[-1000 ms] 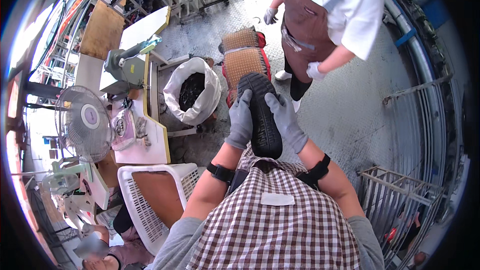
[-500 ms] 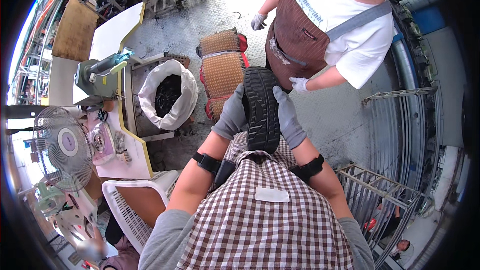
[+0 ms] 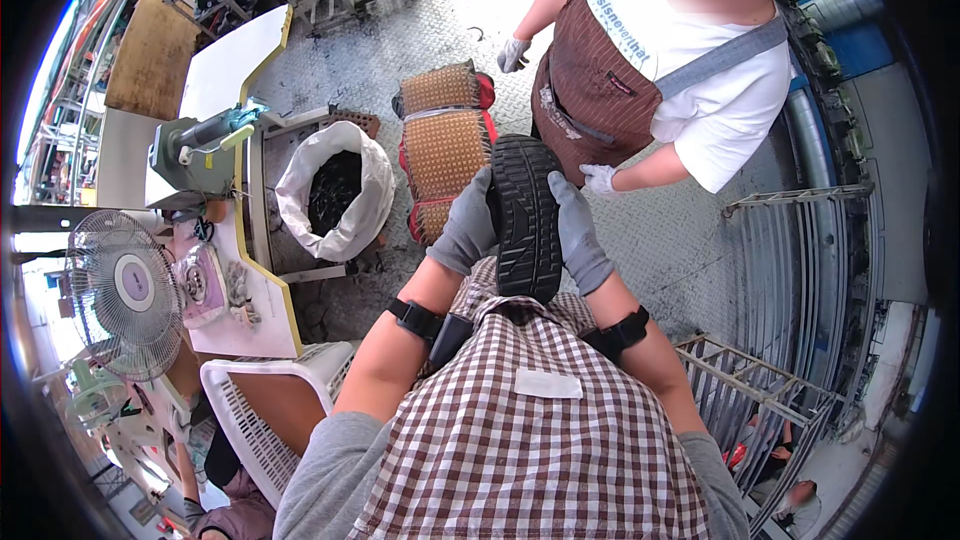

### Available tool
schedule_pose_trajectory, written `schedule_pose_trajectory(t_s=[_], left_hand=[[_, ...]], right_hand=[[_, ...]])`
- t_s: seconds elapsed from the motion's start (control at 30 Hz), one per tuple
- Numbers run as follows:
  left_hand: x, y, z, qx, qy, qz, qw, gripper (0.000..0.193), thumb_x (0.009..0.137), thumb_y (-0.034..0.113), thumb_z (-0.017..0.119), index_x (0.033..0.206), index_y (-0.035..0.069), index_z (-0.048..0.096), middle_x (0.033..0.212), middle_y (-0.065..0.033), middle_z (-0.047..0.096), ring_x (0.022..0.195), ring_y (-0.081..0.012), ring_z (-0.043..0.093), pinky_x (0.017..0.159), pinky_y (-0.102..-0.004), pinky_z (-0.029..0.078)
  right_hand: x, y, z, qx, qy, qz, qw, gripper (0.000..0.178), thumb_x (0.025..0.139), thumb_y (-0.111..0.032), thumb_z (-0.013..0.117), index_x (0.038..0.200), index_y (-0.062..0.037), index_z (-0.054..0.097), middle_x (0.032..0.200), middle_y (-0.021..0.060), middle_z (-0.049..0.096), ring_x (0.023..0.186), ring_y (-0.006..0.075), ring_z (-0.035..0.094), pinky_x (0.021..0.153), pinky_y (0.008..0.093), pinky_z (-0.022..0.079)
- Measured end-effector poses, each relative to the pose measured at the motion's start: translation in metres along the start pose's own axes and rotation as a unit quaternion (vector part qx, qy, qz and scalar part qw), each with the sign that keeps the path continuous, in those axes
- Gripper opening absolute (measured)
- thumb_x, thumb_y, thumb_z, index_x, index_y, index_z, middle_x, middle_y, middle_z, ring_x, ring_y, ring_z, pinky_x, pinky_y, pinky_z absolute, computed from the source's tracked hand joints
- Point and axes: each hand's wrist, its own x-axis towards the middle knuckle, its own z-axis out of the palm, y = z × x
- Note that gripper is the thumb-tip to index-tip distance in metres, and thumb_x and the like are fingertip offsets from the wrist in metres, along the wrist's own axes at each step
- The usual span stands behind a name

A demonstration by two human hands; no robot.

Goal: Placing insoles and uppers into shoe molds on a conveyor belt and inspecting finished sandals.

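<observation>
A black shoe sole [image 3: 527,220] with a grooved tread is held upright in front of my checked apron, tread facing up toward me. My left hand [image 3: 467,224], in a grey glove, grips its left edge. On the opposite edge my right hand [image 3: 580,232], gloved the same way, has its thumb against the rim near the upper end. The fingers of both hands go behind the sole and are hidden. Dark straps circle both my wrists.
A co-worker [image 3: 640,70] in a brown apron and white gloves stands just ahead on the right. Left are a white sack [image 3: 291,185] of black pieces, a sewing machine [image 3: 190,155], a fan [image 3: 125,290] and a white basket [image 3: 235,420]. A brown studded bundle [image 3: 447,150] lies beyond my hands; a metal rack [image 3: 765,385] stands right.
The sole and both hands stay nearly in place, with only a slight shift. The co-worker's upper body has moved a little.
</observation>
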Motion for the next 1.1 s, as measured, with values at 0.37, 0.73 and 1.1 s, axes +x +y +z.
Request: schedule_pose_trajectory(t_s=[0.37,0.73,1.1], left_hand=[[-0.004,0.001,-0.010,-0.088,-0.170,-0.089,0.978,0.070,0.105,0.057,0.037,0.152,0.005,0.039,0.144,-0.0185,0.054,0.128,-0.0314,0.056,0.111,-0.0469,0.042],[-0.006,-0.054,0.090,-0.064,-0.140,-0.272,0.950,0.075,0.096,0.064,0.052,0.149,0.012,0.047,0.145,-0.0163,0.054,0.128,-0.0322,0.056,0.112,-0.0448,0.041],[0.016,-0.278,0.174,0.512,-0.477,-0.191,0.688,0.060,0.090,0.002,0.061,0.147,0.013,0.047,0.149,-0.0142,0.050,0.126,-0.0258,0.055,0.097,-0.0418,0.050]], right_hand=[[-0.042,-0.049,-0.004,-0.012,-0.047,-0.009,0.999,0.040,0.104,-0.031,0.055,0.123,0.0031,0.063,0.109,0.0082,0.070,0.089,0.0162,0.068,0.082,0.0307,0.057],[-0.195,-0.106,-0.139,-0.009,0.221,-0.152,0.963,0.036,0.101,-0.031,0.060,0.112,0.0030,0.063,0.094,0.0088,0.069,0.075,0.0167,0.064,0.068,0.0303,0.054],[-0.291,-0.092,-0.211,-0.438,0.579,-0.180,0.664,0.035,0.094,-0.031,0.069,0.113,-0.0020,0.062,0.096,0.0173,0.068,0.087,0.0325,0.064,0.082,0.0418,0.050]])
